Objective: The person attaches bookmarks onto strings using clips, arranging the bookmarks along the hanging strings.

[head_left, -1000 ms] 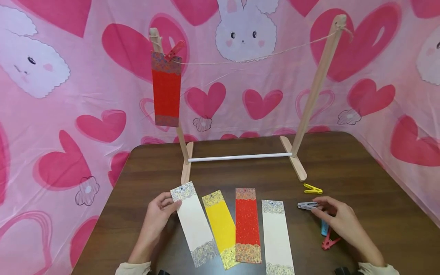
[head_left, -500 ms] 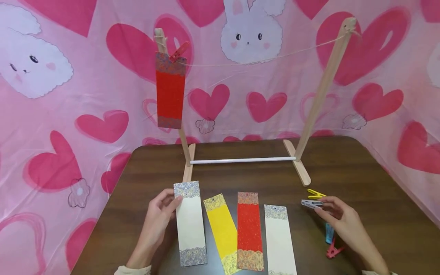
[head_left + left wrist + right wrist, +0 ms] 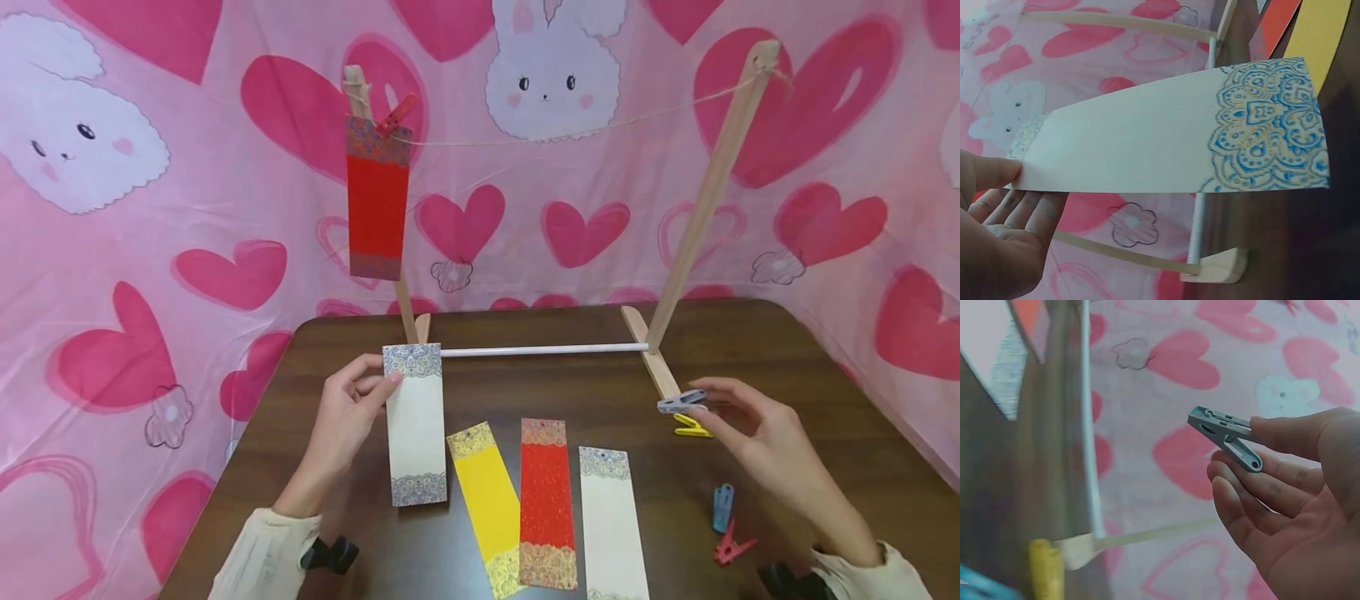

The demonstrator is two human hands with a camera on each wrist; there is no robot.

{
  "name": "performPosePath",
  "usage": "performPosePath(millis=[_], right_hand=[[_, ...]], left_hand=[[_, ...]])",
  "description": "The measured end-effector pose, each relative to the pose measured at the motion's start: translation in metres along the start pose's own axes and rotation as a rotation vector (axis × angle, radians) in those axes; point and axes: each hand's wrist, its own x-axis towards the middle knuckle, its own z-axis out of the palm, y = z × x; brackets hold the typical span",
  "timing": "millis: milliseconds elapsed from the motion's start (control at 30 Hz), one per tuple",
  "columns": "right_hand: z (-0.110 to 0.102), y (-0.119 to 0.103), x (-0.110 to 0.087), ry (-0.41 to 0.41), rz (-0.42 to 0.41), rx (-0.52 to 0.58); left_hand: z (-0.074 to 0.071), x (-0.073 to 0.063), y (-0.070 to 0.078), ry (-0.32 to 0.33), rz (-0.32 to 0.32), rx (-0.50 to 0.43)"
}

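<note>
White card [image 3: 416,429] has risen, pinched in left hand [image 3: 345,417].

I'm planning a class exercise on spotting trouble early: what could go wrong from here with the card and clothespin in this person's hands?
The held white card might slip or twist, since the left hand pinches it only at one side, near the top.
The gray clothespin could drop: the right hand holds it just by its handle ends.
Clipping anything beside the hanging red card could jostle the string.
</note>
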Motion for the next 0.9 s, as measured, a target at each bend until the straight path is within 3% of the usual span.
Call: performPosePath(millis=[300,467,633,700,900], right_hand=[[-0.022,-0.034,0.037,0.008,-0.172,-0.08],[-0.031,-0.051,0.056,0.026,-0.242,-0.15],[-0.035,-0.066,0.072,0.043,-0.294,-0.164],[-0.035,-0.072,0.079,0.053,-0.333,-0.163],[-0.032,-0.088,0.098,0.067,-0.388,-0.138]], left_hand=[[-0.001,0.03,0.021,0.0,0.118,0.087],[0.002,0.039,0.041,-0.001,0.168,0.084],[0.006,0.052,0.048,-0.01,0.231,0.061],[0.007,0.063,0.043,-0.014,0.266,0.04],[0.011,0.08,0.056,0.001,0.317,0.012]])
